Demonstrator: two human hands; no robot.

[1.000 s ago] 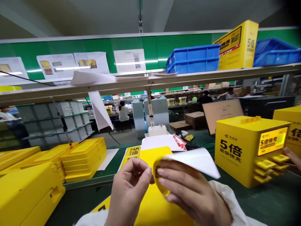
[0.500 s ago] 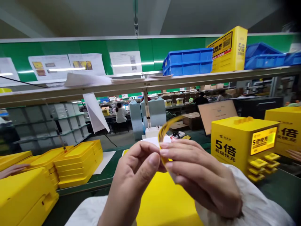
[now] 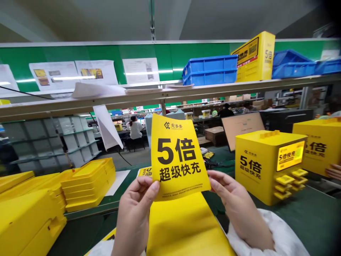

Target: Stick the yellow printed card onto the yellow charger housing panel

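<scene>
Head view: the left hand [image 3: 135, 209] and the right hand [image 3: 237, 206] each pinch a bottom corner of a yellow sticker [image 3: 177, 156], thumb pressed against fingers on the left and fingertips closed on the edge on the right. The sheet stands upright in the air with its black print facing the camera. Holding it only by the lower corners seems meant to keep the sheet taut and the printed face uncovered (whether the back is tacky cannot be told). Directly below the sticker lies a plain yellow panel [image 3: 183, 227], close to the body on the green worktop [image 3: 306, 217]. Right of the sticker stands a yellow charging box [image 3: 269, 167] with the same print on its side; its front slots hold small yellow power banks [image 3: 290, 179] that jut out in rows, probably so that they can be pulled free. Further right of the sticker is a second box [image 3: 319, 145], with a co-worker's hand [image 3: 334, 171] at its foot. Left of the sticker, a stack of yellow panels [image 3: 89, 183] lies flat, edges aligned. Above and to the right of the sticker, on the long shelf [image 3: 106, 99], sit blue crates [image 3: 210, 71]; seen from below, their contents are hidden. The grey rack [image 3: 66, 138] left of the sticker is too dim to read.
</scene>
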